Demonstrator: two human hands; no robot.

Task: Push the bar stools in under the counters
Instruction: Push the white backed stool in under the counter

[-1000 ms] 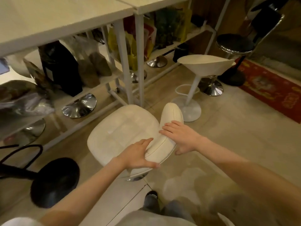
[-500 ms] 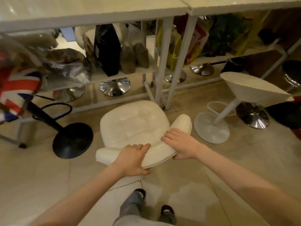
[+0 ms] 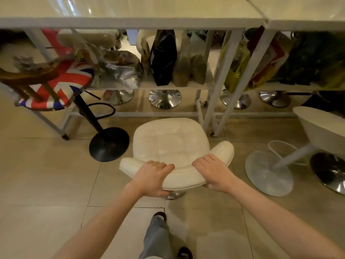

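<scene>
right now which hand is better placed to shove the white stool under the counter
Neither clearly: left hand and right hand both grip the white stool backrest. The white counter legs stand ahead on the right, so the right hand probably steers it leftward.

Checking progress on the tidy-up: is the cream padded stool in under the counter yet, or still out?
Still out. The cream stool stands on open floor in front of the counter, its whole seat in view, with the left hand and right hand gripping its backrest.

Bare forearms, no sleeves, no rings or watch on left hand (image 3: 152,178) or right hand (image 3: 214,172); loose grey trousers (image 3: 156,238); dark rounded shoes (image 3: 184,252).
</scene>
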